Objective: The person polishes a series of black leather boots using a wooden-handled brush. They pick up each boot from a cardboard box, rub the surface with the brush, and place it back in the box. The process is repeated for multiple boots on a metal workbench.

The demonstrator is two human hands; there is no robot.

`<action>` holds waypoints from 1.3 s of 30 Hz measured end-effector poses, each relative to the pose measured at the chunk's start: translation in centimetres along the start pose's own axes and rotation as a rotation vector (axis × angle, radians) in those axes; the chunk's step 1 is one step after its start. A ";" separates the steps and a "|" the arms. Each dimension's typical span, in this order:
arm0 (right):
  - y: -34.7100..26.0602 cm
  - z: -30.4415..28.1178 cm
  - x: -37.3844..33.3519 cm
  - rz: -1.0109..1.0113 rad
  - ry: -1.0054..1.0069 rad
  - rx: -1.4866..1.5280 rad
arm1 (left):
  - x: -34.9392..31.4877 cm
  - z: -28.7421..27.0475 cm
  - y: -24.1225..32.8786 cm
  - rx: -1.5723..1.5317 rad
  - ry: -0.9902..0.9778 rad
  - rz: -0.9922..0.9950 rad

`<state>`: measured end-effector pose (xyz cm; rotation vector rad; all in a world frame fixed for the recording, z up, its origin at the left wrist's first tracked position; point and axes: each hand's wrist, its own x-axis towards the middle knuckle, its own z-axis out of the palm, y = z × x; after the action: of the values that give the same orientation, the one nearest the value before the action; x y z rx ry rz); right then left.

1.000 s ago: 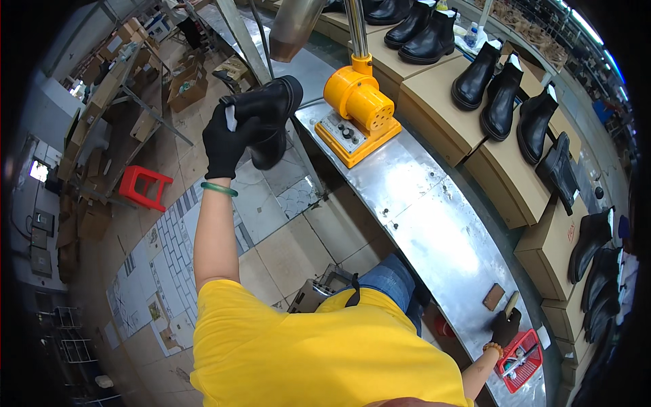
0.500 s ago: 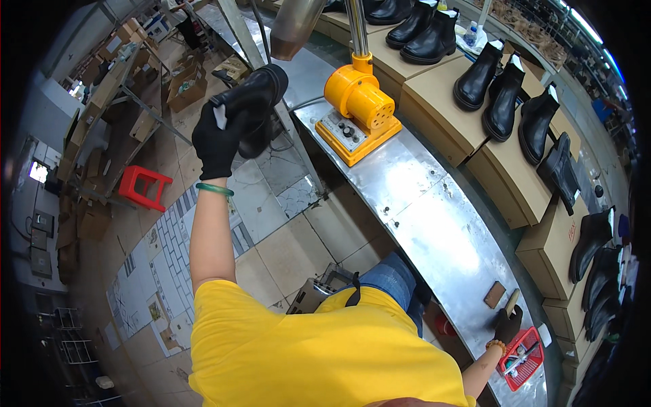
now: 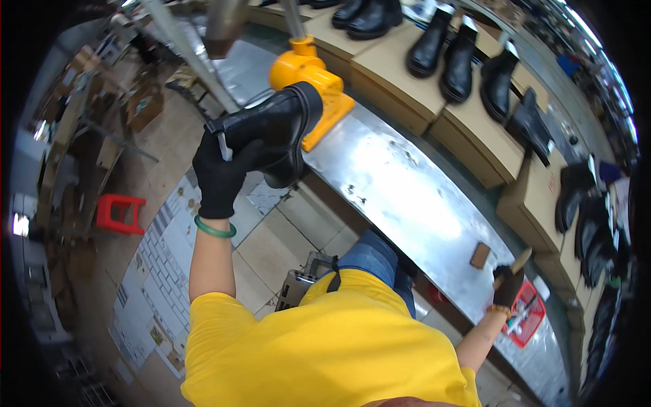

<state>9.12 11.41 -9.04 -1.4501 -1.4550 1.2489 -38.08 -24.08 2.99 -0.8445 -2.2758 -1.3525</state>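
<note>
My left hand [image 3: 220, 173], in a black glove, is closed round the shaft of a black ankle boot [image 3: 271, 129]. A white tab shows at the boot's top, beside my fingers. The boot is held in the air sideways, its sole turned to the right, in front of a yellow machine [image 3: 315, 78]. At the right end of the metal bench [image 3: 407, 193], my right hand [image 3: 507, 288], also black-gloved, is closed on a tool with a pale wooden handle [image 3: 521, 258]. The tool's other end is mostly hidden. Below that hand sits a red plastic basket [image 3: 536, 317] holding small items.
A small brown block [image 3: 480, 256] lies on the bench. Several black boots [image 3: 458, 68] stand on cardboard boxes [image 3: 468, 146] along the far side. A metal nozzle [image 3: 224, 27] hangs above the bench's left end. A red stool [image 3: 121, 214] stands on the tiled floor at left.
The boot has come rightward, from over the floor to in front of the yellow machine. My right hand has risen a little from beside the basket with the wooden-handled tool. The view has shifted.
</note>
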 end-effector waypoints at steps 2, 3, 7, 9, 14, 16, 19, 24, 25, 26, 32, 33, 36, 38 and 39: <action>-4.4 2.3 -1.6 -0.040 -0.029 0.154 | -1.2 2.8 2.2 -0.108 -0.065 0.018; -4.8 2.4 -1.4 -0.396 -0.095 -0.297 | -1.6 4.0 3.7 -0.165 -0.116 -0.009; -7.7 5.9 0.2 -0.448 -0.137 0.252 | -3.8 10.8 9.1 -0.464 -0.277 0.025; -10.3 8.2 -0.1 -0.258 -0.313 1.017 | -5.3 13.7 10.8 -0.551 -0.337 0.074; -17.4 12.3 -1.4 -0.206 -0.580 1.341 | -7.8 17.1 14.5 -0.602 -0.548 0.110; -17.6 12.8 -0.6 -0.235 -0.491 1.274 | -8.3 17.5 15.1 -0.613 -0.569 0.120; -17.4 13.5 -0.5 -0.267 -0.356 1.197 | -8.6 17.7 15.3 -0.597 -0.593 0.115; -17.7 14.2 -1.0 -0.225 -0.230 1.045 | -8.4 17.9 14.8 -0.605 -0.598 0.108; -17.5 14.2 -1.0 -0.216 -0.234 1.046 | -8.3 18.1 14.7 -0.622 -0.567 0.158; -17.6 14.3 -1.0 -0.202 -0.220 1.035 | -8.2 18.2 14.7 -0.638 -0.536 0.208; -18.1 14.9 -1.3 -0.174 -0.186 0.980 | -8.1 18.6 14.0 -0.718 -0.601 0.278; -18.1 15.0 -1.3 -0.175 -0.185 0.999 | -8.2 18.5 13.9 -0.721 -0.619 0.281; -17.7 15.9 -1.9 -0.386 -0.173 0.874 | -8.5 18.6 13.4 -0.712 -0.618 0.293; -17.2 16.4 -2.2 -0.583 -0.166 0.754 | -8.8 18.6 13.4 -0.689 -0.594 0.323; -16.7 16.7 -2.2 -0.679 -0.171 0.712 | -8.9 18.5 13.4 -0.675 -0.577 0.339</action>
<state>-11.28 8.59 2.66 -0.3385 -1.2483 1.2576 -22.70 -5.70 -2.10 -1.9534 -1.8648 -1.9078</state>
